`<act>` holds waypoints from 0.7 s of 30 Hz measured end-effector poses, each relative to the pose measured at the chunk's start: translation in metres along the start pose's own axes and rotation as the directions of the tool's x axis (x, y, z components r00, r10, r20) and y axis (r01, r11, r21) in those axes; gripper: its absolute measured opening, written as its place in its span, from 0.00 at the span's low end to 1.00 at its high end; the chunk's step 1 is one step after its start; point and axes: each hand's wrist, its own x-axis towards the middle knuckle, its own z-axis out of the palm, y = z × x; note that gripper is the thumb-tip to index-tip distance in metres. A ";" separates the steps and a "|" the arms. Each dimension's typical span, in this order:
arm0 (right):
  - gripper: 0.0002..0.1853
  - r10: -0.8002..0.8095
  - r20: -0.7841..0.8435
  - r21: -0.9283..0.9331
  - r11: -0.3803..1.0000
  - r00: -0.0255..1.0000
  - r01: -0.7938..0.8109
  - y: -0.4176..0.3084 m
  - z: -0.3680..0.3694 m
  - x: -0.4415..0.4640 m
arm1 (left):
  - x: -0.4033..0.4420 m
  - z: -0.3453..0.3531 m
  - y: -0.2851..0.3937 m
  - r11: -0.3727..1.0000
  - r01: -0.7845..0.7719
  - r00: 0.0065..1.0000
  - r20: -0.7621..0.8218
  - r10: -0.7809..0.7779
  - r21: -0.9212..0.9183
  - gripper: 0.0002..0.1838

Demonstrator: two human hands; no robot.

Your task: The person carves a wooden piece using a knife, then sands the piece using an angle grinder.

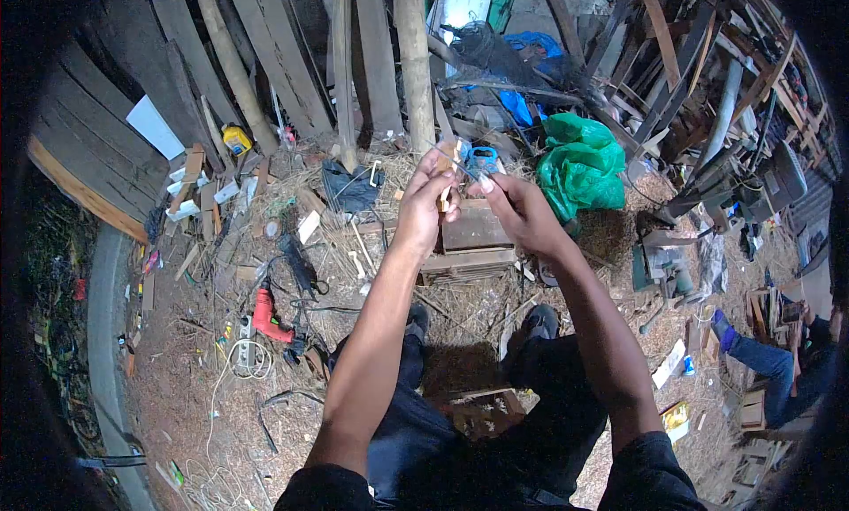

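My left hand [428, 200] is closed around a small pale piece of wood [444, 198], raised in front of me. Opposite it, my right hand [523, 212] pinches a thin dark rod [462, 168], whose far end crosses over the wood at my left fingers. The rod's exact kind is too small to tell. Below both hands stands a low wooden block [473, 231] on the ground between my feet and the boards. A blue object [482, 158] shows just behind my right fingertips, partly hidden.
A red power drill [268, 318] lies at left near a power strip [247, 345] with a looped cord. At right are a green plastic bag [581, 163] and a bench vise [668, 268]. Another person's leg [769, 369] extends in at far right. Upright planks [279, 56] stand behind.
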 end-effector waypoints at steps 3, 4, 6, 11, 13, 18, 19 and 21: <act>0.16 -0.004 -0.004 -0.202 0.979 1.000 0.003 -0.005 -0.003 0.000 | 0.006 -0.006 -0.001 0.994 -0.034 0.998 -0.054 0.040 0.101 0.25; 0.15 0.003 -0.012 -0.252 0.968 1.000 -0.006 -0.008 -0.004 0.000 | 0.009 -0.010 -0.001 0.991 -0.023 0.997 -0.072 0.033 0.132 0.25; 0.15 -0.032 0.043 -0.319 0.947 0.999 0.044 -0.002 -0.008 0.003 | 0.010 -0.011 0.000 0.992 0.009 0.994 -0.110 0.005 0.124 0.23; 0.14 -0.110 0.104 -0.259 0.957 0.988 0.134 0.000 -0.007 0.006 | 0.007 -0.012 0.003 0.994 0.047 0.987 -0.147 -0.061 -0.100 0.22; 0.14 -0.141 0.105 -0.245 0.956 0.984 0.163 -0.001 -0.007 0.009 | 0.008 -0.017 0.006 0.993 0.016 1.000 -0.014 -0.018 -0.121 0.28; 0.15 -0.172 0.078 -0.228 0.956 0.982 0.185 -0.017 -0.010 0.009 | -0.005 -0.008 0.022 0.998 -0.049 0.989 0.140 0.042 0.044 0.41; 0.15 -0.199 0.076 -0.228 0.950 0.977 0.211 -0.018 -0.011 0.010 | -0.007 -0.004 0.026 0.995 -0.055 0.989 0.144 0.043 0.078 0.43; 0.15 -0.138 0.095 -0.211 0.965 0.986 0.155 -0.028 -0.016 0.009 | -0.010 -0.002 0.027 0.991 -0.075 0.984 0.170 0.055 0.113 0.45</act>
